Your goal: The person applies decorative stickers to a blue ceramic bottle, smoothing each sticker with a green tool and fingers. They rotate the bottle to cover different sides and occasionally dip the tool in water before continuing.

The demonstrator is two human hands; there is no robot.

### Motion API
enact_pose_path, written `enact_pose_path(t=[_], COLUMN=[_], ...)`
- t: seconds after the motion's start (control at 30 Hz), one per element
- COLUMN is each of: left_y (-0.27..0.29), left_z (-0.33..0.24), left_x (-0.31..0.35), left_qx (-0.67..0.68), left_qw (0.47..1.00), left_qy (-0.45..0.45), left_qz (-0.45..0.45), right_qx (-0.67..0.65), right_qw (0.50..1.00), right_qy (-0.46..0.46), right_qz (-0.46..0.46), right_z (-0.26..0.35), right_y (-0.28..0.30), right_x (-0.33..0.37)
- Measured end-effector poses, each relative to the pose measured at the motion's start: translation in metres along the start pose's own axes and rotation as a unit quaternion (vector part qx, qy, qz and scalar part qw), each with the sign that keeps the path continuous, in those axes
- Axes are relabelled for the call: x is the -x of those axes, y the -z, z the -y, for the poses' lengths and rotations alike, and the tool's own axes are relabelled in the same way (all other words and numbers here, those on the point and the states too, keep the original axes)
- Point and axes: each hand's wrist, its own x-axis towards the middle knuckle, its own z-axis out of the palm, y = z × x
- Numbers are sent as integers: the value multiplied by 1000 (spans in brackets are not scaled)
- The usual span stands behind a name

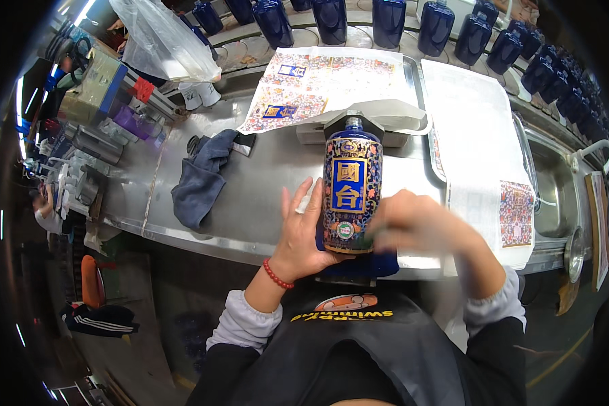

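A dark blue glass bottle [350, 196] with an ornate multicoloured label leans back at the steel table's near edge, its neck against a dark angular rest [370, 120]. My left hand [299, 230] holds the bottle's lower left side, with the thumb near the base and the fingers reaching up alongside; a white wrap shows on one finger. At the lower right of the label is my right hand [419, 223], smeared by motion, its fingers bent toward the bottle. Whether it grips anything cannot be made out. Blue cloth [386, 264] lies under the bottle's base.
Printed label sheets [287, 108] lie behind the bottle, and a white backing sheet [474, 122] hangs over the table at right. A grey-blue cloth [201, 179] rests at left. Several blue bottles [331, 21] line the far conveyor. A sink [551, 176] is at far right.
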Motion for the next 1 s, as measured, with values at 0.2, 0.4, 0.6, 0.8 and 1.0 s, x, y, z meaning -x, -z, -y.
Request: enact_pose_path(t=[0.2,0.4,0.6,0.8,1.0], left_y=[10,0,-9,-8,-10], left_z=[-11,5,7,15,14], left_x=[-4,-2,0,0,2], left_qx=[-63,370,331,361,353], left_qw=[998,926,936,927,931], left_qy=[-10,61,96,72,70], left_qz=[-18,48,68,75,57], right_qx=[318,84,206,198,85], right_qw=[911,962,956,959,956], right_qy=[132,-115,66,63,0], right_qz=[-225,-234,-200,-194,-281], right_z=[-12,-15,-30,-23,-18], right_y=[-18,-46,-87,-91,-70], right_x=[-1,75,87,88,84])
